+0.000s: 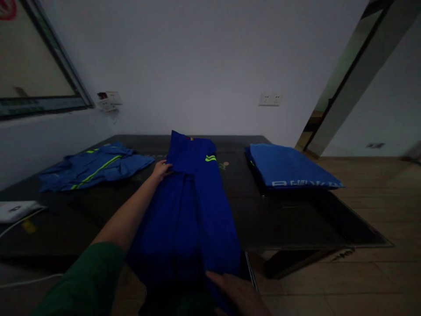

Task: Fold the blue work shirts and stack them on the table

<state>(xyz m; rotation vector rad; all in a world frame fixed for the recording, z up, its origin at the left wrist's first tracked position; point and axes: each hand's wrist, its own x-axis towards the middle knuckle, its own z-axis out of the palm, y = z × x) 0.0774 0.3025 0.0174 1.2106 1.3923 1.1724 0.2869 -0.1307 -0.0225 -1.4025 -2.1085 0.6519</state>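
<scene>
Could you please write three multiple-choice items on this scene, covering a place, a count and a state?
1. Where does the left hand rest?
A. on the long blue garment
B. on the folded blue stack
C. on the white device

2. How many blue garments or stacks lie on the dark table?
A. one
B. three
C. five

3. How does the garment at the far left lie?
A. neatly folded
B. hanging
C. loosely spread

Answers: A, fingers sit on its left edge; B, left one, middle one and folded stack; C, it lies rumpled and flat.

I see a plain back room: bare wall (197, 57), wall sockets (270, 99), tiled floor (378, 263), dark table (296, 219) with folded uniforms (289, 166).
</scene>
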